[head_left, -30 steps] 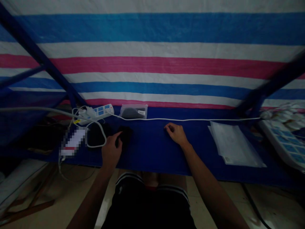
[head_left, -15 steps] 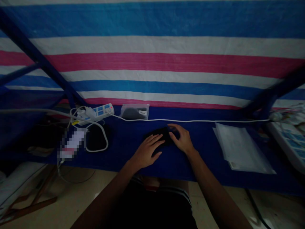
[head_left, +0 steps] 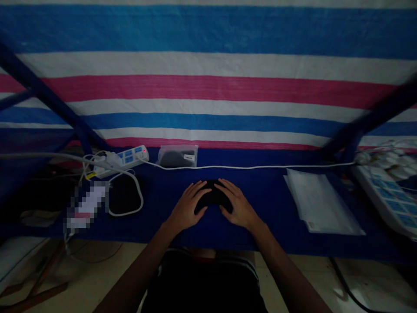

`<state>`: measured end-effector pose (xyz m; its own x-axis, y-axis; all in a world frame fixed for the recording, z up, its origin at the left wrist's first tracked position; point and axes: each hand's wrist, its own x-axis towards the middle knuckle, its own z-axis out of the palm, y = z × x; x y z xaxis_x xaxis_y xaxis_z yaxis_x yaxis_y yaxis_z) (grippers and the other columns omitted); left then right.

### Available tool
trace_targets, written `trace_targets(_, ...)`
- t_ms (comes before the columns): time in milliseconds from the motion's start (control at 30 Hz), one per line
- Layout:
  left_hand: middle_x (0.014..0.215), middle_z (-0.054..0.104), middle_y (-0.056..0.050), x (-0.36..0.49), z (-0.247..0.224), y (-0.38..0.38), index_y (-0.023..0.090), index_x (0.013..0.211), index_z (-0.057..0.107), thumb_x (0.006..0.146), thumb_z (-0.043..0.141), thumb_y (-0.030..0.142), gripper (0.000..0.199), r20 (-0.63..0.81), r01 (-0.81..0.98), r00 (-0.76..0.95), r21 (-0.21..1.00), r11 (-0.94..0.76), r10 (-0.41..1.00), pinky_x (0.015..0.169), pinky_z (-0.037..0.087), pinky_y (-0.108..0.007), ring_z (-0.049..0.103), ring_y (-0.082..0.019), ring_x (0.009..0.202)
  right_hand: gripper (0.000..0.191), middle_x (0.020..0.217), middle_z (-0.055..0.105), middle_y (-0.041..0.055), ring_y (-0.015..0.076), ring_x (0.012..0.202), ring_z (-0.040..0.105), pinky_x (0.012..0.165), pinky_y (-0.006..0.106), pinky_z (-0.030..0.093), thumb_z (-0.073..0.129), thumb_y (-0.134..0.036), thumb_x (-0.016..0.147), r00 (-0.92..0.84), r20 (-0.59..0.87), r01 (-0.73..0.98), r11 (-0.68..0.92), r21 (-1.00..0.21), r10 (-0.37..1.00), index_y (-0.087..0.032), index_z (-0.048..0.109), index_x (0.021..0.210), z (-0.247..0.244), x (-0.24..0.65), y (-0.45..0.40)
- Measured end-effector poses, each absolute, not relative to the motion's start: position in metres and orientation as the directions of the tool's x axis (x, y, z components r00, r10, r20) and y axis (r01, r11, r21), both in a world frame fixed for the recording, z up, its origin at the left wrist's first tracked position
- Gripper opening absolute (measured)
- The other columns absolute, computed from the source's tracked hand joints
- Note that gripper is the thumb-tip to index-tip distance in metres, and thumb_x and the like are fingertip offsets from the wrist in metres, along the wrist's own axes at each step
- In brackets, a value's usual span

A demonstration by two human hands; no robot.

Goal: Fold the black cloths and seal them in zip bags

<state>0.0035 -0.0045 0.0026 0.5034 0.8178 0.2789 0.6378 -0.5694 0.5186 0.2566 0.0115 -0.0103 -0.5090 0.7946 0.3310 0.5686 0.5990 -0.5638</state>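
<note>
A black, curved item [head_left: 213,193] lies on the blue surface [head_left: 195,234] in front of me; its details are too dark to make out. My left hand [head_left: 189,204] rests against its left end, with the fingers spread over the edge and the thumb below. On the other end lies my right hand [head_left: 236,204], its fingers also apart and its thumb pointing inward. Both hands touch the item without being wrapped round it.
At the back left are a white power strip [head_left: 130,157] and a plastic bag [head_left: 178,156] with a dark item. A white cable [head_left: 247,167] crosses behind. Clear plastic bags [head_left: 322,202] lie right; another power strip [head_left: 387,195] stands beyond. Striped sheeting hangs behind.
My right hand has come down onto the right end of the black item, and my left hand has moved left to its other end. The item now lies level between them. The view has shifted slightly.
</note>
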Motion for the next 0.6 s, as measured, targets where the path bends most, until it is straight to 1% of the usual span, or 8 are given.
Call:
trace_targets(167, 0.158, 0.052, -0.009, 0.004, -0.007, -0.003, 0.026, 0.145, 0.051, 0.095, 0.057, 0.012, 0.052, 0.313, 0.623, 0.436, 0.571, -0.534, 0.844, 0.125, 0.038, -0.055, 0.047, -0.026, 0.148, 0.066, 0.159, 0.050, 0.0124, 0.0315, 0.149, 0.045, 0.122, 0.060, 0.039, 0.062, -0.017, 0.087, -0.460, 0.344, 0.562, 0.569, -0.601, 0.818, -0.026, 0.052, 0.152, -0.012, 0.256, 0.011)
trace_targets(333, 0.148, 0.062, -0.009, 0.000, -0.010, -0.003, 0.026, 0.139, 0.057, 0.096, 0.058, 0.015, 0.045, 0.361, 0.557, 0.362, 0.656, -0.510, 0.859, 0.118, 0.045, -0.053, 0.057, -0.026, 0.138, 0.064, 0.149, 0.062, 0.0102, 0.0304, 0.140, 0.056, 0.118, 0.058, 0.044, 0.062, -0.012, 0.079, -0.404, 0.372, 0.547, 0.546, -0.634, 0.836, -0.028, 0.060, 0.142, -0.013, 0.258, 0.009)
trace_targets(467, 0.136, 0.070, -0.009, -0.002, -0.008, -0.005, 0.025, 0.134, 0.061, 0.097, 0.060, 0.020, 0.037, 0.358, 0.538, 0.313, 0.696, -0.475, 0.880, 0.112, 0.049, -0.049, 0.064, -0.026, 0.128, 0.046, 0.134, 0.072, 0.0094, 0.0299, 0.128, 0.065, 0.111, 0.055, 0.051, 0.062, -0.018, 0.084, -0.368, 0.414, 0.547, 0.554, -0.627, 0.832, -0.027, 0.068, 0.128, -0.011, 0.260, 0.006)
trace_targets(600, 0.123, 0.075, -0.008, -0.001, -0.003, -0.007, 0.024, 0.123, 0.066, 0.097, 0.061, 0.026, 0.027, 0.356, 0.541, 0.272, 0.712, -0.448, 0.894, 0.104, 0.053, -0.045, 0.069, -0.025, 0.116, 0.028, 0.116, 0.078, 0.0098, 0.0288, 0.112, 0.072, 0.101, 0.050, 0.057, 0.062, -0.026, 0.090, -0.323, 0.452, 0.547, 0.554, -0.628, 0.831, -0.025, 0.071, 0.116, -0.009, 0.260, 0.003)
